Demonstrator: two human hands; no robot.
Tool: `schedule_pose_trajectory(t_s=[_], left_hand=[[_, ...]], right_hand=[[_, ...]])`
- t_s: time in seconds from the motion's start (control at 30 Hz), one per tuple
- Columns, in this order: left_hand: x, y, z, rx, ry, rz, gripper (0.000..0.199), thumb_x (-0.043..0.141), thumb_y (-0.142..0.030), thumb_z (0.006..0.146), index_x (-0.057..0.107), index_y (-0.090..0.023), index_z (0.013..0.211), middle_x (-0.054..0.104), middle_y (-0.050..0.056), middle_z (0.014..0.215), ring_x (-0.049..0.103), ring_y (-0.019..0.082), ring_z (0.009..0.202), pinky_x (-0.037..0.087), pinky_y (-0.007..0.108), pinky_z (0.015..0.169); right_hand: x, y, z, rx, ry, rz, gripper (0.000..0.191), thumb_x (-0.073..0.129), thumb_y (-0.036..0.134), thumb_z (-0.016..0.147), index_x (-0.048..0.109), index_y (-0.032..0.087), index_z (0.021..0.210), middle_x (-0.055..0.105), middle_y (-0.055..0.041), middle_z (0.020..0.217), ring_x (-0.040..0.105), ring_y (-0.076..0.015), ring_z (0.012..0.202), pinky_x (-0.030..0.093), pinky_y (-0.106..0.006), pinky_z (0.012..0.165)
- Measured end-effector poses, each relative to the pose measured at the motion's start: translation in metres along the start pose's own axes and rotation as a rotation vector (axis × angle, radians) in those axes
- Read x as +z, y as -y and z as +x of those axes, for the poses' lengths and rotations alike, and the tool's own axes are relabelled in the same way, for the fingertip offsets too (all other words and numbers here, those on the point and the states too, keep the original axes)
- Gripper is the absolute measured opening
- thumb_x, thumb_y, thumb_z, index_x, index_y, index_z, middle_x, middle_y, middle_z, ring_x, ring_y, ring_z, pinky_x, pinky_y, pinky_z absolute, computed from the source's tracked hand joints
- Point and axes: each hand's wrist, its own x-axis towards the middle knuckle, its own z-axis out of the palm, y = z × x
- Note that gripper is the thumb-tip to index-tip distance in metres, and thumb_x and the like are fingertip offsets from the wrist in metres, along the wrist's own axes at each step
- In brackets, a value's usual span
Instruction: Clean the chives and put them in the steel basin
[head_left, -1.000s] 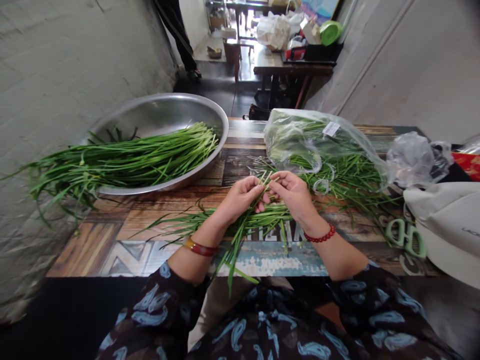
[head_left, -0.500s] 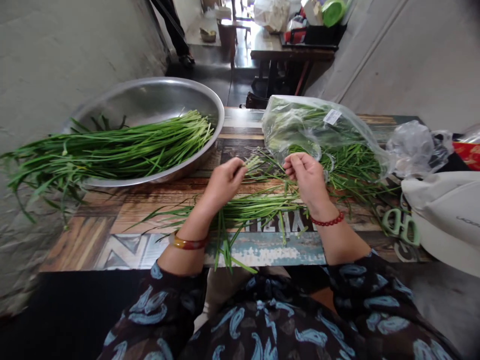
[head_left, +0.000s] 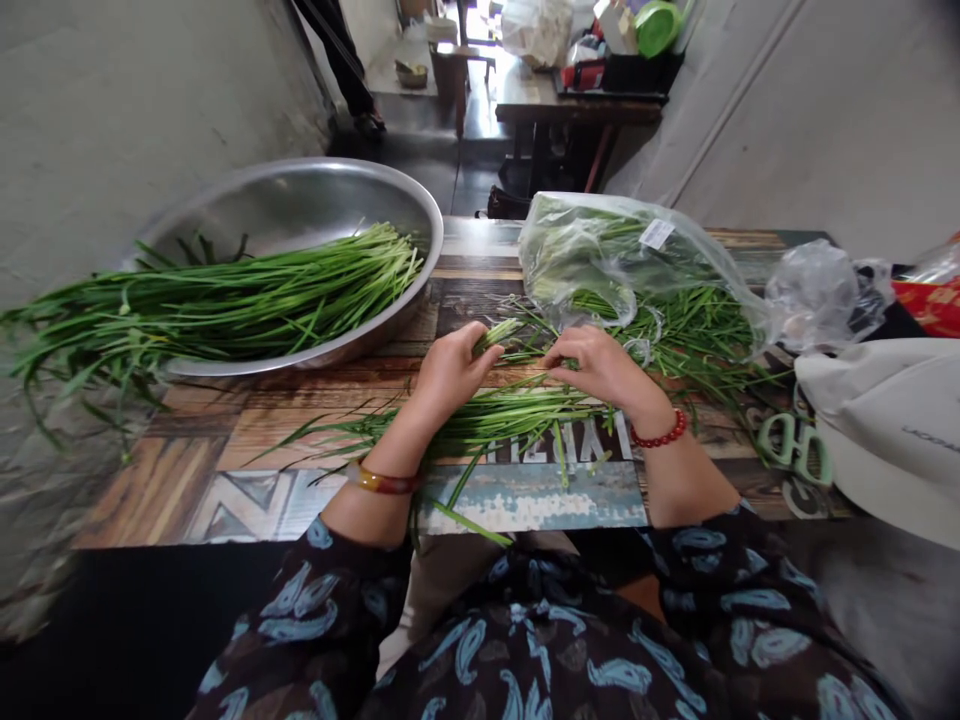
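My left hand (head_left: 450, 372) is closed around a small bunch of garlic chives (head_left: 501, 332), whose pale cut ends poke out past the thumb. Its green leaves hang below the hand toward the table's front edge. My right hand (head_left: 596, 368) is a little to the right, thumb and fingertips drawn together in a pinch above the table; whatever is between them is too small to make out. Beneath both hands lies a loose pile of chives (head_left: 517, 415) on the wood-patterned table (head_left: 247, 425). Thin scraps are scattered between the hands and behind them.
On the left, a steel basin (head_left: 431, 215) holds a large bundle of chives. A clear plastic bag (head_left: 720, 265) with more chives lies at the back right, beside a crumpled bag (head_left: 814, 290). Green-handled scissors (head_left: 795, 447) and a white cap (head_left: 885, 420) are at right. A person's leg (head_left: 345, 60) shows beyond.
My right hand has lowered and moved slightly left, turning its back upward, nearer the left hand. My left hand still grips its bunch, the thumb now extended further right.
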Motion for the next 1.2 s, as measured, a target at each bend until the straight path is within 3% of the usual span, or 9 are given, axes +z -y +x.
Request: schedule_pose_trajectory(t_s=[0.17, 0.33, 0.47, 0.6, 0.7, 0.9, 1.1, 1.2], left_hand=[[0.003, 0.000, 0.002, -0.010, 0.013, -0.204, 0.030, 0.051, -0.031, 0.091, 0.047, -0.017, 0.064, 0.037, -0.005, 0.060, 0.037, 0.011, 0.063, 0.027, 0.024, 0.060], [0.007, -0.002, -0.001, -0.005, 0.072, -0.286, 0.030, 0.052, -0.034, 0.091, 0.061, -0.014, 0.069, 0.051, -0.002, 0.063, 0.045, 0.012, 0.066, 0.034, 0.024, 0.064], [0.014, -0.001, -0.002, 0.023, 0.133, -0.359, 0.025, 0.059, -0.035, 0.086, 0.072, -0.014, 0.085, 0.068, 0.002, 0.079, 0.058, 0.016, 0.079, 0.042, 0.026, 0.074], [0.015, -0.002, -0.003, 0.017, 0.180, -0.427, 0.025, 0.065, -0.037, 0.080, 0.073, -0.013, 0.079, 0.067, 0.002, 0.076, 0.057, 0.016, 0.074, 0.041, 0.026, 0.071], [0.009, -0.003, -0.002, -0.034, 0.160, -0.469, 0.027, 0.064, -0.037, 0.080, 0.069, -0.012, 0.070, 0.059, -0.001, 0.065, 0.050, 0.013, 0.067, 0.037, 0.024, 0.065], [-0.004, -0.007, -0.003, -0.162, 0.134, -0.603, 0.029, 0.067, -0.039, 0.077, 0.066, -0.012, 0.068, 0.052, -0.003, 0.061, 0.043, 0.010, 0.061, 0.033, 0.023, 0.061], [-0.001, -0.005, -0.003, -0.157, 0.180, -0.700, 0.029, 0.068, -0.040, 0.077, 0.068, -0.011, 0.072, 0.055, -0.002, 0.062, 0.045, 0.010, 0.062, 0.034, 0.023, 0.062], [0.000, -0.004, -0.003, -0.144, 0.223, -0.710, 0.031, 0.068, -0.042, 0.078, 0.069, -0.011, 0.074, 0.058, -0.001, 0.064, 0.047, 0.011, 0.064, 0.035, 0.024, 0.064]], right_hand=[[0.003, 0.005, 0.000, -0.019, 0.009, -0.131, 0.011, 0.064, 0.026, 0.092, 0.072, 0.021, 0.087, 0.070, -0.0063, 0.094, 0.057, -0.0229, 0.088, 0.038, -0.036, 0.082], [0.003, 0.013, 0.002, -0.039, -0.083, -0.097, 0.015, 0.054, 0.027, 0.098, 0.066, 0.020, 0.092, 0.070, -0.0052, 0.096, 0.057, -0.0230, 0.092, 0.036, -0.036, 0.083], [0.011, 0.017, 0.005, -0.088, -0.175, -0.042, 0.017, 0.052, 0.030, 0.099, 0.064, 0.021, 0.091, 0.070, -0.0039, 0.090, 0.058, -0.0217, 0.088, 0.036, -0.036, 0.083], [0.019, 0.018, 0.008, -0.098, -0.280, 0.049, 0.017, 0.055, 0.033, 0.097, 0.065, 0.021, 0.090, 0.071, -0.0050, 0.090, 0.060, -0.0219, 0.087, 0.039, -0.036, 0.081], [0.017, 0.015, 0.009, -0.036, -0.331, 0.125, 0.016, 0.055, 0.031, 0.096, 0.068, 0.023, 0.090, 0.073, -0.0053, 0.090, 0.062, -0.0218, 0.086, 0.043, -0.036, 0.082], [0.010, 0.002, 0.009, 0.175, -0.519, 0.198, 0.018, 0.055, 0.029, 0.093, 0.071, 0.023, 0.089, 0.074, -0.0067, 0.093, 0.065, -0.0232, 0.090, 0.048, -0.039, 0.087], [0.018, 0.020, 0.011, 0.239, -0.449, 0.598, 0.024, 0.060, 0.037, 0.090, 0.072, 0.022, 0.105, 0.074, -0.0041, 0.095, 0.066, -0.0170, 0.080, 0.052, -0.030, 0.074], [0.019, 0.030, 0.011, 0.259, -0.412, 0.639, 0.018, 0.066, 0.033, 0.085, 0.073, 0.021, 0.097, 0.074, -0.0019, 0.085, 0.064, -0.0149, 0.072, 0.052, -0.028, 0.071]])
